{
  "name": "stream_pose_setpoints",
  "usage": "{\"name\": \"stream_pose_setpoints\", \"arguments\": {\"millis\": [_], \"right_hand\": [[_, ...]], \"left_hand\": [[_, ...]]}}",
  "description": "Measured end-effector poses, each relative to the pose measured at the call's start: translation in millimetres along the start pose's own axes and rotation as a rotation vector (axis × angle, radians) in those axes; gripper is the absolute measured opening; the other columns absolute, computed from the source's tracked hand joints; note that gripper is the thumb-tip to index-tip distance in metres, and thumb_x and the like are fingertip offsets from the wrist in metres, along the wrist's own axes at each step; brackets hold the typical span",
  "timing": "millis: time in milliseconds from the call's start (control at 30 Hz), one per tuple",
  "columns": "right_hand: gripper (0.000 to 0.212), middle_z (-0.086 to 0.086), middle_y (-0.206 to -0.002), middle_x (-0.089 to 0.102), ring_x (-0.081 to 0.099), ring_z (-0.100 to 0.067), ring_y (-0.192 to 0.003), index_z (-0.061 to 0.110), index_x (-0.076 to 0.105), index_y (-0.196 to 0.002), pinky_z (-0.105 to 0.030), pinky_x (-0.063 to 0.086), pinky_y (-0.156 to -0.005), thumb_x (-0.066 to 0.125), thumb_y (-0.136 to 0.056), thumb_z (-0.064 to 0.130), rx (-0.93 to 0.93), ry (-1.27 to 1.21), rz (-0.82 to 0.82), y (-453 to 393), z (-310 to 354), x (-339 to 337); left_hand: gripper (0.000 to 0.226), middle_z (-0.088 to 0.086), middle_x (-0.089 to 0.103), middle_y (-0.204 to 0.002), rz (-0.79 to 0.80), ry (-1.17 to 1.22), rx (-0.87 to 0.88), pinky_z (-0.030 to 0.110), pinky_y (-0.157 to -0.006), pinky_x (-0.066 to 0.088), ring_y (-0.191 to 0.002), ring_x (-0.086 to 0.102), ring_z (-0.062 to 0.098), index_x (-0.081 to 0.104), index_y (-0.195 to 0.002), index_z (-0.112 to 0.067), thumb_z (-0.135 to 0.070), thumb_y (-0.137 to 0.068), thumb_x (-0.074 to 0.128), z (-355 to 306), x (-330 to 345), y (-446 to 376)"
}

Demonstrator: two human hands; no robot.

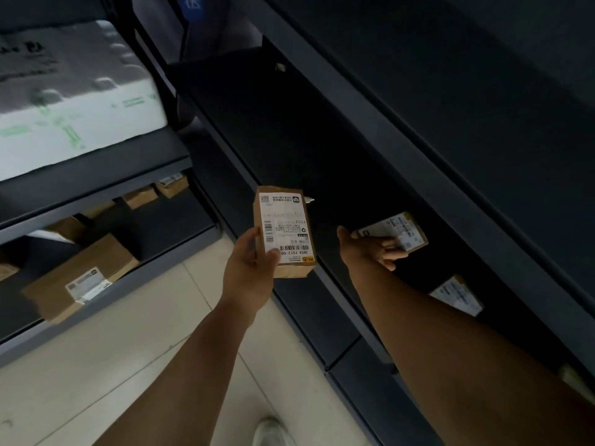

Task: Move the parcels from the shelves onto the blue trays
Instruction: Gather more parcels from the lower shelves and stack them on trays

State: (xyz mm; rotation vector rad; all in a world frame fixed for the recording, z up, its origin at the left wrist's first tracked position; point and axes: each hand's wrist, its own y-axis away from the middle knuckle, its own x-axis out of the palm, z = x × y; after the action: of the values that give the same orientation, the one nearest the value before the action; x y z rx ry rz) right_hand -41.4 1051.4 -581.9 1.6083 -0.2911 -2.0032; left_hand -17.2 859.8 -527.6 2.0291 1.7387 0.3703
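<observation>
Dark shelf (322,149): left hand (249,268) grips one parcel (285,233); right hand (370,249) curls round a second parcel (399,231). Advise firm grip before withdrawing.

Dark shelf (338,149) — seemingly two parcels (458,296)

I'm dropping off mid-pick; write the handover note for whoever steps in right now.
Left hand: grips a brown labelled parcel, held in the air in front of the dark shelf.
Right hand: reaching into that shelf, fingers on a second labelled parcel; whether the grip is closed cannot be told.
Also on that shelf: a third parcel nearer the person.
Left rack: several cardboard boxes on its lower shelves, a large white package on top.
Done: one parcel lifted off.
Left: blue trays are not in view; nothing seen placed yet.
</observation>
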Motion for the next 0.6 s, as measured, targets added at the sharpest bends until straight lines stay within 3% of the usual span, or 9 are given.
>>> {"name": "stream_pose_setpoints", "arguments": {"millis": [167,333,500,600], "right_hand": [[0.1,-0.023,-0.155,-0.016,0.014,-0.038,-0.139,0.004,-0.012,-0.148,-0.042,0.023,-0.108,0.046,-0.088,0.057,0.056,-0.103,-0.106,-7.2,10.6,0.1],[0.109,-0.027,-0.154,-0.017,0.0,-0.043,-0.142,-0.004,-0.008,-0.147,-0.049,0.013,-0.113,0.047,-0.083,0.066,0.069,-0.186,-0.04,-17.5,11.8,-1.6],[0.102,-0.023,-0.155,-0.016,0.011,-0.042,-0.14,0.003,-0.006,-0.148,-0.048,0.016,-0.113,0.051,-0.086,0.058,0.124,-0.286,-0.059,-12.2,16.6,-6.8],[0.104,-0.025,-0.154,-0.006,0.02,-0.045,-0.135,0.006,-0.007,-0.148,-0.049,0.023,-0.11,0.059,-0.082,0.052,0.05,-0.168,-0.059,9.8,18.8,-6.4]], "left_hand": [[0.042,-0.003,0.061,-0.113,0.0,0.003,-0.017,0.013,-0.061,0.043,-0.083,0.058,0.003,0.047,-0.131,-0.028,-0.013,-0.093,0.056,-0.1,-6.2,-11.0],[0.042,-0.006,0.059,-0.108,-0.011,0.0,-0.014,0.015,-0.059,0.044,-0.081,0.057,0.002,0.046,-0.13,-0.029,-0.013,-0.093,0.055,-4.6,-8.8,-18.2],[0.043,-0.002,0.061,-0.115,-0.022,0.008,-0.029,0.015,-0.06,0.043,-0.084,0.058,0.005,0.044,-0.132,-0.03,-0.013,-0.093,0.055,-1.9,-10.4,-20.8],[0.044,0.0,0.063,-0.12,-0.031,0.01,-0.029,0.014,-0.06,0.042,-0.09,0.058,0.008,0.044,-0.132,-0.03,-0.013,-0.093,0.054,-5.4,-13.7,-16.3]]}}
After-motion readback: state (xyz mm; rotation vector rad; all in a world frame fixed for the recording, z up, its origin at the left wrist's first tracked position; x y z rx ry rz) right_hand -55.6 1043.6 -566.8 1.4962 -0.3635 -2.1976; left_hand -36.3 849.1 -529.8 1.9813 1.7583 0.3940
